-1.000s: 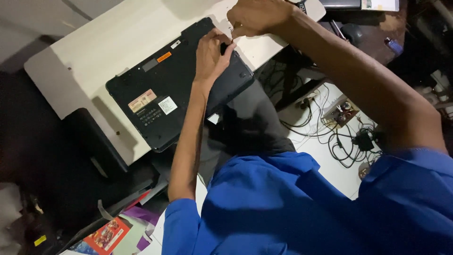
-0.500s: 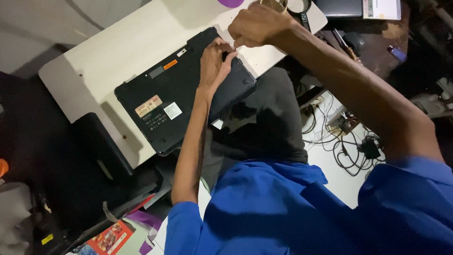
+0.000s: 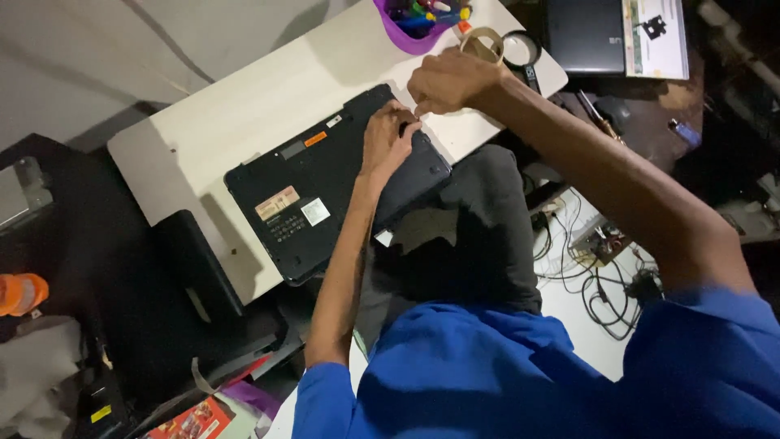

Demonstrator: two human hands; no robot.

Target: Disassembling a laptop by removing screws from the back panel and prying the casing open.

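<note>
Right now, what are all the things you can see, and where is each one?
laptop: one, black, upside down on the table
table: one, white, upper middle
tub of pens: one, purple, table's far edge
tape roll: one, tan, beside the tub
cables: several, black, on the floor at right
bottle: one, orange, far left
left hand: flat on the laptop
right hand: fingers pinched at the laptop's far edge

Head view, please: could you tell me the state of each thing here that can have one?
laptop: closed, lying underside up on the white table
left hand: pressed flat on the laptop's base
right hand: fingers pinched at the laptop's far edge
purple cup: holding coloured pens
tape roll: lying on the table
</note>
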